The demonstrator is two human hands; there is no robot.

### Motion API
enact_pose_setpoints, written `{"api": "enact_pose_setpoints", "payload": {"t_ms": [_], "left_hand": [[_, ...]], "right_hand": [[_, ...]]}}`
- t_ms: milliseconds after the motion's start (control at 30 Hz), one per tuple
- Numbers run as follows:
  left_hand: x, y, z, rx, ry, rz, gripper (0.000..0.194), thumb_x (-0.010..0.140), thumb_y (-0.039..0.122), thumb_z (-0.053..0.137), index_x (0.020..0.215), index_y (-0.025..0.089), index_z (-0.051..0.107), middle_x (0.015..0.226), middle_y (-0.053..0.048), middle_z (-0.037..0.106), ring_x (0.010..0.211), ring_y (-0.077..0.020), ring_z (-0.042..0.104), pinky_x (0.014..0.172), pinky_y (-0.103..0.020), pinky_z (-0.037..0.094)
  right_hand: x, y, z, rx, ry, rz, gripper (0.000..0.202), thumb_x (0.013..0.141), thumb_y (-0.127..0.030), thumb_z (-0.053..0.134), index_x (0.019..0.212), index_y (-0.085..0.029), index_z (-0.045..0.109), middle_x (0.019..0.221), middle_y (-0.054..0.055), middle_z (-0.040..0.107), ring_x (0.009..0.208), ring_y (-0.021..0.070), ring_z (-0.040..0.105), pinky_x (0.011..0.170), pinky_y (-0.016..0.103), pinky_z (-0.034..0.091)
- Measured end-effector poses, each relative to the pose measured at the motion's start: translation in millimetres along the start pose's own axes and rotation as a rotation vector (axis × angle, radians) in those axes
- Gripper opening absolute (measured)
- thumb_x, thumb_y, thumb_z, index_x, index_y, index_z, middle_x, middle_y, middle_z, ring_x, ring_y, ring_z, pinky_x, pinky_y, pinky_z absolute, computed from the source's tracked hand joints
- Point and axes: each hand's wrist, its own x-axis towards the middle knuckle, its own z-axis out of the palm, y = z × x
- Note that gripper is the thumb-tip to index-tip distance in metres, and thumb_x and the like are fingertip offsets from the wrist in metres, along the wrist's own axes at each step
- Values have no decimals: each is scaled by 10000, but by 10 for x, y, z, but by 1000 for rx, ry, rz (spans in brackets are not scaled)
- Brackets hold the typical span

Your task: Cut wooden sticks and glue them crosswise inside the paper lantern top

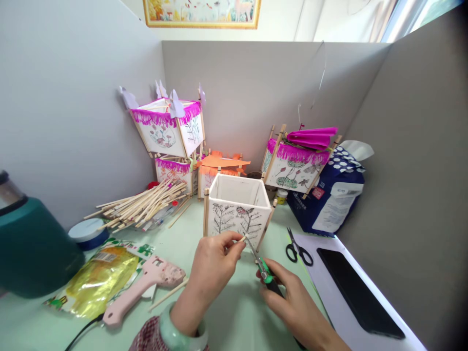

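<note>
My left hand [219, 261] is closed, pinching a thin wooden stick [170, 293] whose tip pokes out at the fingertips. The stick's other end seems to show behind the wrist. My right hand [290, 292] grips a green-and-black utility knife [268, 277], its blade [252, 247] pointing up-left against or very near the stick's tip. Just behind both hands stands a white square lantern [237, 217] with wooden corner sticks and dark plant drawings. Its lower front is partly hidden by my hands.
On the left lie a pink glue gun [146, 285], a yellow packet [106, 275], a tape roll [87, 234], a teal bottle [34, 243] and piled wooden sticks [146, 207]. Decorated lanterns [164, 131] stand behind. Rightward are scissors [299, 251], a phone [360, 292] and a tissue pack [329, 200].
</note>
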Motion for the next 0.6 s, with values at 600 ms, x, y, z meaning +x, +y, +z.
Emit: {"api": "enact_pose_setpoints", "payload": {"t_ms": [600], "left_hand": [[5, -22, -7, 100, -17, 88, 257, 861, 341, 531, 870, 200, 746, 594, -20, 653, 531, -134, 557, 506, -210, 395]], "right_hand": [[24, 16, 26, 27, 12, -11, 297, 744, -145, 501, 1023, -143, 602, 839, 20, 582, 760, 170, 500, 712, 278, 412]]}}
